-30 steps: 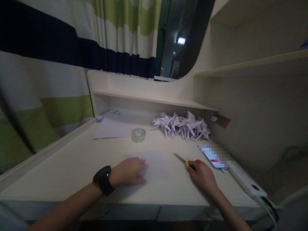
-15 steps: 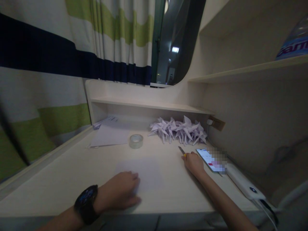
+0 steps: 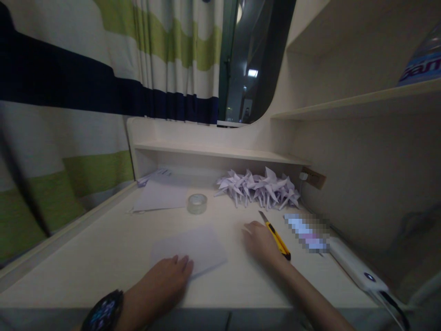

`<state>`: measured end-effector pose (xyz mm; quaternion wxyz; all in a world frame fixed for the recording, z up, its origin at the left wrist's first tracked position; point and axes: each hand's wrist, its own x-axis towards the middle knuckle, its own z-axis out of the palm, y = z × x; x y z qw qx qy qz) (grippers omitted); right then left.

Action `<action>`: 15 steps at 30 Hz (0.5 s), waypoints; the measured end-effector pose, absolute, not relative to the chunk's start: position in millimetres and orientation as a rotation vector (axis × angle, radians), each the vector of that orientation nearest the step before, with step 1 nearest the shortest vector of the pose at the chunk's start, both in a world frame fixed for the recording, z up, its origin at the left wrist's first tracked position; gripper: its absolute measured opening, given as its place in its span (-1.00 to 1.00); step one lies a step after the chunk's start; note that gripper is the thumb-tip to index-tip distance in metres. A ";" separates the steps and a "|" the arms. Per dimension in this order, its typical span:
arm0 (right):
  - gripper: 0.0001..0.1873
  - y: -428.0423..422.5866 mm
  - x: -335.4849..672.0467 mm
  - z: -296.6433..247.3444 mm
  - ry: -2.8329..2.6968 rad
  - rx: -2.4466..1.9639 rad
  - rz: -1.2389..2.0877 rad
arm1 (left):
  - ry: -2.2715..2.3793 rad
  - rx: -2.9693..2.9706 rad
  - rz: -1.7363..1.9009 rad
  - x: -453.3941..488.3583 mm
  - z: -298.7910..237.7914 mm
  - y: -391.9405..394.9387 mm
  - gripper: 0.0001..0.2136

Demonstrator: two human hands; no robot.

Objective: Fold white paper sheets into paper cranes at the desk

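Note:
A white sheet of paper [image 3: 203,250] lies turned at an angle on the desk in front of me. My left hand [image 3: 172,276] grips its near edge, with fingertips on top and the thumb hidden from view. A black watch [image 3: 105,312] is on that wrist. To the right of the paper, my right hand [image 3: 260,241] is empty, slightly blurred, with its index finger stretched out. Just beside it lies a yellow and black utility knife [image 3: 277,236], its blade pointing away from me. Beyond the paper stands a roll of clear tape [image 3: 197,203].
Several folded paper pinwheels [image 3: 262,188] are heaped at the back under the low shelf [image 3: 220,151]. A paper stack [image 3: 163,193] sits back left. At the right are a phone [image 3: 305,232], a white power bank [image 3: 356,264] with cables, and a wall socket [image 3: 313,178].
My right hand has let go of the utility knife, leaving it on the desk, and moved left. My left hand has moved nearer and left, and the paper under it has turned.

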<state>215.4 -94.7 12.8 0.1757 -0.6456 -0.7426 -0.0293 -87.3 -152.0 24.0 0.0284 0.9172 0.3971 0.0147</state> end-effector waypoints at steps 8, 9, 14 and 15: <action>-0.66 -78.8 179.7 7.8 -1.987 -1.440 0.381 | 1.310 2.673 0.326 -106.8 38.5 -145.1 -0.71; -0.62 -75.9 177.0 7.5 -1.936 -1.382 0.481 | 1.315 2.641 0.426 -109.2 39.9 -143.6 -0.70; -0.45 -66.4 163.8 4.2 -1.761 -1.205 0.836 | 1.400 2.408 0.872 -122.1 39.2 -133.0 -0.68; -0.48 -64.6 161.6 2.5 -1.760 -1.171 0.862 | 1.447 2.344 0.954 -124.6 38.4 -130.6 -0.69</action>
